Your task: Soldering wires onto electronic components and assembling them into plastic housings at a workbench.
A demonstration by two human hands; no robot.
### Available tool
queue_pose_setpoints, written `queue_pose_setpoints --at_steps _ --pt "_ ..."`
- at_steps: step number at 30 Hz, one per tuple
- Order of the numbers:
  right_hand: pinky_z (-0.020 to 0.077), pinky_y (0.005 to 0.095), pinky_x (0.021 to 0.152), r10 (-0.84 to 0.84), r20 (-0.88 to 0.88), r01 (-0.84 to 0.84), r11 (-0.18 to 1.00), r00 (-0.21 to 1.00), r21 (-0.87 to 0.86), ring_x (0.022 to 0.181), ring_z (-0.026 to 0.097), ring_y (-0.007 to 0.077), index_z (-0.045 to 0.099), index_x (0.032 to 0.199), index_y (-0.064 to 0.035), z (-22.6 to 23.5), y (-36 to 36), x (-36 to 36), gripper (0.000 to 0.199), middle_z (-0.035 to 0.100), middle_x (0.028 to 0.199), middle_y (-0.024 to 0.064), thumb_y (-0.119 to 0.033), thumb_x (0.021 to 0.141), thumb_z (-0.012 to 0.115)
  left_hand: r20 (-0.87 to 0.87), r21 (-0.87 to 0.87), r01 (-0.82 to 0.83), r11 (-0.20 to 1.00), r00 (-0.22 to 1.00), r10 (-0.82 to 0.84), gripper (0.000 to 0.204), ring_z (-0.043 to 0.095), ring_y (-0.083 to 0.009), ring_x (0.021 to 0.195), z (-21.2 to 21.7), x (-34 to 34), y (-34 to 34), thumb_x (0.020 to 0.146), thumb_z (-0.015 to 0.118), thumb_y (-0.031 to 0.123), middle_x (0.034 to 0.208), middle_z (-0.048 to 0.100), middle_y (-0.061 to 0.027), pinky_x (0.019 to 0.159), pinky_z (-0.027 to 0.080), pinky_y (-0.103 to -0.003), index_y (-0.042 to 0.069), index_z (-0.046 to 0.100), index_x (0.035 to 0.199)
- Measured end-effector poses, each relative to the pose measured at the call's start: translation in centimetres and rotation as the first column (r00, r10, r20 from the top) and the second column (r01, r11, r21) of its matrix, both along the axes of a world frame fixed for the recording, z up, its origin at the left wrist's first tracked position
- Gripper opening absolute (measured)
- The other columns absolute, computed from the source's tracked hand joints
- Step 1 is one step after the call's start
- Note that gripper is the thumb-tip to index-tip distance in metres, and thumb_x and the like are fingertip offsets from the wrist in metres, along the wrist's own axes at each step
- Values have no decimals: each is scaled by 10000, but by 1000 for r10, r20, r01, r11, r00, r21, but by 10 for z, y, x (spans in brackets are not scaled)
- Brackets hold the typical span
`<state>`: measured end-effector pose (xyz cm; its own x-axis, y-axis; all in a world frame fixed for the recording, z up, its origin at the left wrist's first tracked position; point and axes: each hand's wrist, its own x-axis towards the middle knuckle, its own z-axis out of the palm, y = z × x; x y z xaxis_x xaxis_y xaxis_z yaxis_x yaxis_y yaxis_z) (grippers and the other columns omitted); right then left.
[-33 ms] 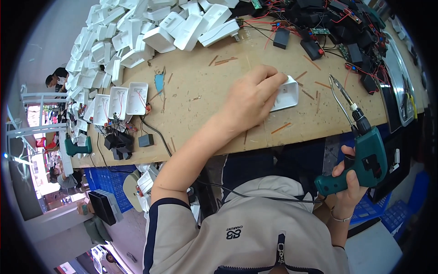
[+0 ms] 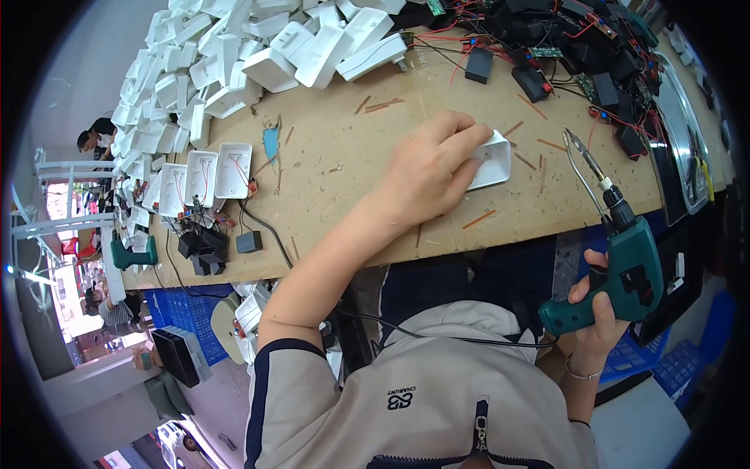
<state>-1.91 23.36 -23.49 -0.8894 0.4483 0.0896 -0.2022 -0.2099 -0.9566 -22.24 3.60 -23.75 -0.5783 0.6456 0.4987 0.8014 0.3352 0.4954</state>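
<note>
evidently the broad table [image 2: 367,187] is arranged to leave its middle free for handwork, with stock banked along the far side. a big heap of white plastic shells [image 2: 234,59] fills the far left, probably piled loosely because such light, hollow pieces can stack anyhow. opposite, at the far right, lies a tangle of black blocks and wires [image 2: 539,74], perhaps set apart so the leads don't snag among the shells. the green pistol-shaped tool [image 2: 639,262] is in the right hand [image 2: 601,322], fingers wrapped about its handle, over the near right edge; its metal tip [image 2: 574,143] points away and slightly left, seemingly to stay clear of the other hand. three open shells with red wires [image 2: 202,178] stand in a row at the left, likely lined up so their insides stay visible.

the left forearm [image 2: 332,262] slants across from the lower left, elbow bent, bringing the left hand [image 2: 437,168] palm down to the single white shell [image 2: 495,162], which sits open side up right of the table's middle. that hand is half curled, index and thumb over the shell's left end, apparently steadying it; whether they pinch its wall or something smaller, i cannot tell. thin brown strips [image 2: 480,220] lie scattered around.
</note>
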Motion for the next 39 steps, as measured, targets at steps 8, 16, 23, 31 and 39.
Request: queue_pose_setpoints --at_steps 8,16,23,31,39 --pt "481 229 546 -73 32 72 997 997 31 642 560 135 363 1193 70 -4 6 10 539 504 1079 243 -161 765 594 -282 68 -76 995 955 92 240 541 -227 827 15 -40 2 701 610 169 895 568 -92 736 355 -354 73 598 921" --pt "480 231 536 -93 32 92 995 995 44 625 558 139 352 1196 78 -5 7 8 544 504 1072 247 -146 760 588 -510 -538 -514 669 829 227 225 571 -244 795 22 -126 47 714 545 101 792 609 -69 721 345 -369 108 625 924" --pt "471 224 525 -146 61 144 989 987 25 616 553 136 342 1200 82 -8 12 11 549 501 1078 248 -144 761 580 -84 -216 -250 944 968 237 89 568 -246 667 54 -127 39 700 602 25 723 607 -114 626 434 -301 -39 625 757" --pt "474 224 531 -88 55 86 996 995 29 624 557 132 354 1200 73 -6 8 3 556 514 1066 239 -167 757 589 504 332 -398 855 841 196 97 515 -100 578 88 -118 -13 764 601 72 670 585 -18 557 418 -226 -16 625 798" --pt "474 223 536 -55 22 54 998 998 30 626 557 130 359 1197 72 -2 2 -4 550 512 1073 241 -170 763 592 740 502 -361 786 650 -174 261 589 -205 831 76 -100 -64 866 492 170 930 588 -115 686 455 -291 -12 531 1048"
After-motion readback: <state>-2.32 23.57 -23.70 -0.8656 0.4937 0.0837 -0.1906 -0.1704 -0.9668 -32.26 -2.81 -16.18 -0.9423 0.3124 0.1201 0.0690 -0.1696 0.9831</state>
